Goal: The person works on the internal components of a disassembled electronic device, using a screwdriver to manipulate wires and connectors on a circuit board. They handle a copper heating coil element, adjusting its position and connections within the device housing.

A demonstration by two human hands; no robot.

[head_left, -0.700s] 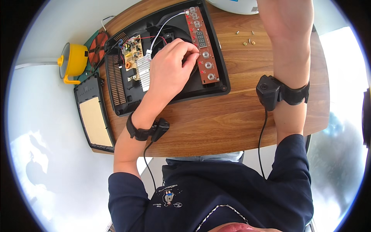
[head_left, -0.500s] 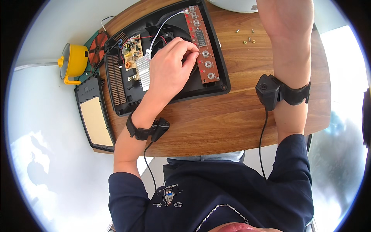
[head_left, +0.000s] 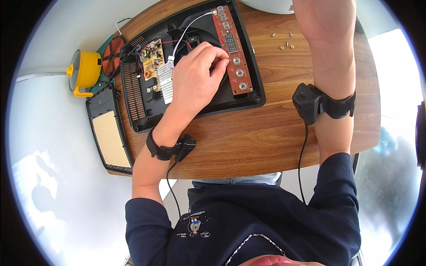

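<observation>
My left hand (head_left: 197,75) is over an opened black appliance housing (head_left: 256,88), with thumb and forefinger pinched beside a long red-brown button board (head_left: 242,80) with a small display. What lies between the fingertips is hidden. A white cable (head_left: 182,37) runs from the board's upper end down behind that hand. A silver heat sink (head_left: 165,88) and a circuit board with components (head_left: 153,60) sit to its left. My right hand (head_left: 325,17) reaches to the top right; its fingers are outside the picture. Both wrists wear black strapped devices.
A yellow pot (head_left: 85,66), an orange disc (head_left: 111,57) and a black panel with cream backing (head_left: 110,137) lie at left. Several small screws (head_left: 286,45) rest on the wooden table (head_left: 239,150) near my right forearm. A white rounded object (head_left: 266,5) is at the top edge.
My right forearm has shifted very slightly to the left at the top. My left hand stays pinched in almost the same place beside the button board.
</observation>
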